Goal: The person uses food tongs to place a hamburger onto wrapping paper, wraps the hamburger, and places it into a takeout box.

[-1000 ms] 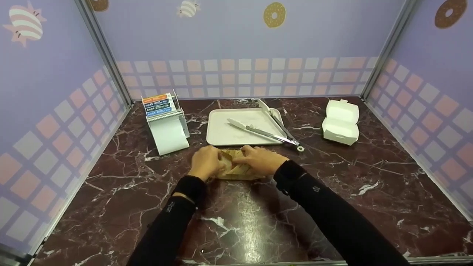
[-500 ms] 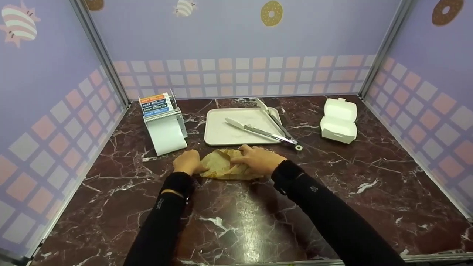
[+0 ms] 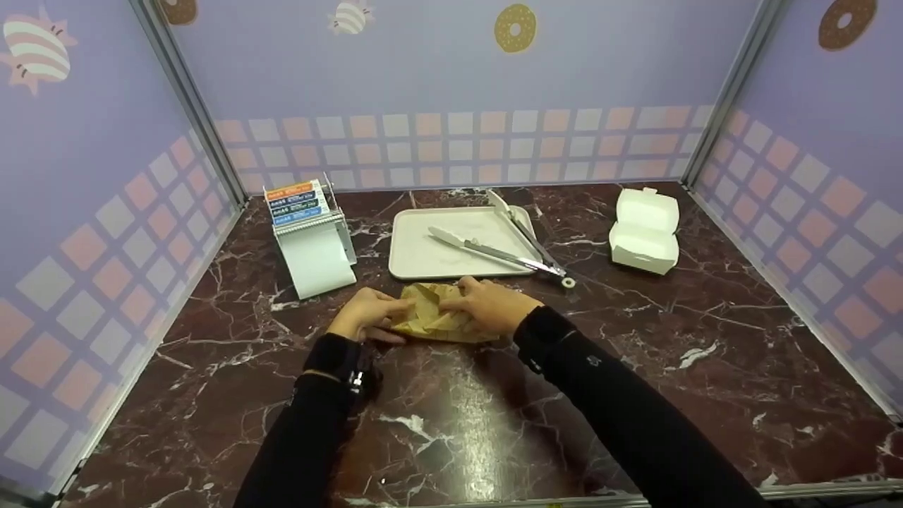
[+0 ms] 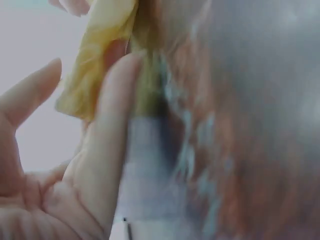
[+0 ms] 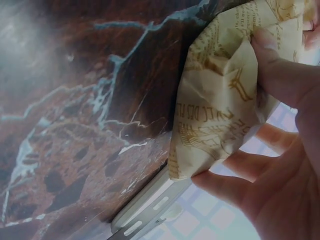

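Observation:
A bundle in tan printed wrapping paper (image 3: 430, 317) lies on the table, between my two hands; what it wraps is hidden. My right hand (image 3: 501, 307) grips its right part. In the right wrist view the thumb (image 5: 277, 65) presses into the creased wrapping paper (image 5: 215, 100), with the fingers on its far side. At the left end is my left hand (image 3: 367, 314), one finger over the paper and another stretched out below it. The left wrist view has a straight thumb (image 4: 117, 95) against the yellowish paper flap (image 4: 87, 75), and a finger a little apart from it.
Behind the bundle stands a pale tray (image 3: 416, 257) with metal tongs (image 3: 494, 252) lying across it, their handles past its near right corner. A dispenser with a white label roll (image 3: 317, 261) is at the left. An opened white clamshell box (image 3: 645, 243) stands at the right.
My left hand let the left side of the wrapping paper spread leftward, then turned and came back in at its left end. The right hand has stayed on the bundle.

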`<state>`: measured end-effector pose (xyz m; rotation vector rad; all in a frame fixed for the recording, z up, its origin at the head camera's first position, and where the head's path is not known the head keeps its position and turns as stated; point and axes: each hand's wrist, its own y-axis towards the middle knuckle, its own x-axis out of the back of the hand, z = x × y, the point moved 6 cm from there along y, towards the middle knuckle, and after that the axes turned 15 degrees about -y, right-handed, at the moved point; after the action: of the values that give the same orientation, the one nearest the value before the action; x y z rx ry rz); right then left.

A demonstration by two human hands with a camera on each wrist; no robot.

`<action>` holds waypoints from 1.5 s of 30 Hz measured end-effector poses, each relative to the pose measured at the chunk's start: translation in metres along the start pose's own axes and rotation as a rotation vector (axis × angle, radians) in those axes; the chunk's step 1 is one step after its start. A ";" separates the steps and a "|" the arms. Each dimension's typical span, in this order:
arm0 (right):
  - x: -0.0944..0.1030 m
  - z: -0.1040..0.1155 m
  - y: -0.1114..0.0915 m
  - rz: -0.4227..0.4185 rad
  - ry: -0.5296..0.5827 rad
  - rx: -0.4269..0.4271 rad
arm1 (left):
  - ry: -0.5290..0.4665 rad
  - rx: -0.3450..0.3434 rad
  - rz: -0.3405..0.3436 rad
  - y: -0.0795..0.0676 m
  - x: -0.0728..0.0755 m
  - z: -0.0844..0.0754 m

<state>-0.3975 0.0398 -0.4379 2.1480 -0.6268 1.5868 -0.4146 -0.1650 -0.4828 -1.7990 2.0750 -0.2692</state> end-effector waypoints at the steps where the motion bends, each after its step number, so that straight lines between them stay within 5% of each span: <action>1: 0.000 0.000 0.000 -0.005 0.003 -0.005 | -0.047 0.002 -0.001 0.002 0.000 0.003; 5: -0.002 0.000 0.000 0.000 0.028 -0.026 | -0.136 0.008 -0.008 0.006 -0.003 0.012; 9: -0.003 0.000 0.000 0.013 0.026 -0.040 | -0.079 -0.048 -0.072 0.005 -0.009 0.011; 13: -0.003 0.000 0.000 0.032 0.026 -0.048 | 0.130 -0.167 -0.184 -0.002 -0.017 -0.003; 18: -0.001 0.001 0.002 0.037 0.028 -0.053 | 0.523 -0.355 -0.288 -0.014 -0.031 -0.025; 21: -0.002 0.000 0.002 0.026 0.018 -0.060 | 0.572 -0.410 -0.332 -0.014 -0.033 -0.028; 24: -0.003 -0.001 0.003 0.021 0.015 -0.063 | 0.428 -0.373 -0.327 -0.006 -0.029 -0.020; 33: -0.004 0.000 0.003 0.057 0.049 -0.075 | -0.185 -0.274 -0.162 0.011 -0.026 0.004; 39: -0.001 0.000 0.001 0.036 0.025 -0.068 | -0.373 -0.265 -0.026 0.010 -0.036 0.003; 45: -0.002 0.001 0.002 0.035 0.003 -0.053 | -0.511 -0.278 -0.027 0.011 -0.042 0.000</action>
<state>-0.3983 0.0372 -0.4397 2.1070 -0.7005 1.5737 -0.4204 -0.1218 -0.4800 -1.8062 1.7814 0.4504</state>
